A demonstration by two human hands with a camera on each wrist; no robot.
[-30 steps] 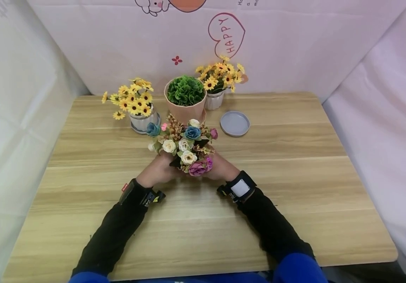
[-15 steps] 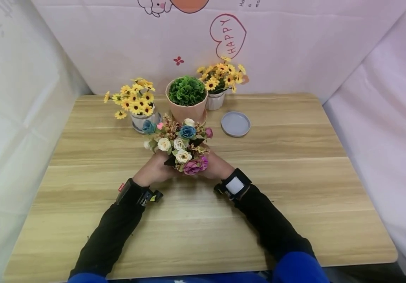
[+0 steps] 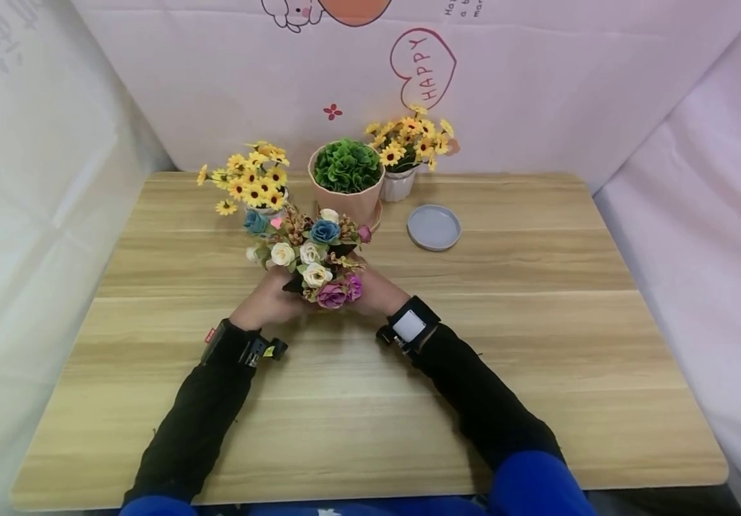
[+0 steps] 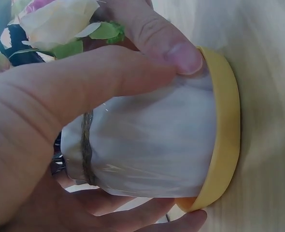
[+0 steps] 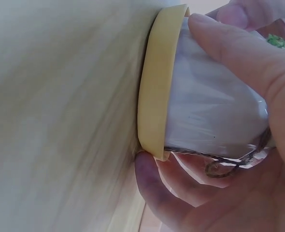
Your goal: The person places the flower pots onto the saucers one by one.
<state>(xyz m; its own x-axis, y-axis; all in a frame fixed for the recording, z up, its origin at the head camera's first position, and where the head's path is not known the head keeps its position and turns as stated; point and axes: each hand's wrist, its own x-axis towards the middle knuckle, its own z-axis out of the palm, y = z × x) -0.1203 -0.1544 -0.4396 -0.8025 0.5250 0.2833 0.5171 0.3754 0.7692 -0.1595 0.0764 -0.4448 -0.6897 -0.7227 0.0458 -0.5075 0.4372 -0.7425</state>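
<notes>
Both hands grip one white flowerpot (image 4: 152, 140) from opposite sides. Artificial roses (image 3: 315, 258) in white, blue and purple fill it and hide it in the head view. Twine (image 4: 87, 150) is tied round the pot, whose base sits in a yellow saucer (image 5: 157, 87). My left hand (image 3: 274, 297) has its thumb along the pot wall near the saucer and fingers below on the other side. My right hand (image 3: 377, 290) holds the opposite side, thumb on the wall and a fingertip against the saucer. The saucer is on or just above the wooden table (image 3: 506, 373); I cannot tell which.
Behind the roses stands a pink pot (image 3: 345, 204) with a green plant. Pots of yellow daisies stand to its left (image 3: 257, 183) and right (image 3: 399, 185). A grey saucer (image 3: 433, 228) lies right of the pink pot. Cloth hangs behind the table.
Both hands have shifted the potted roses to the left and slightly away, and the flowers now cover more of the left daisy pot. The grip looks the same.
</notes>
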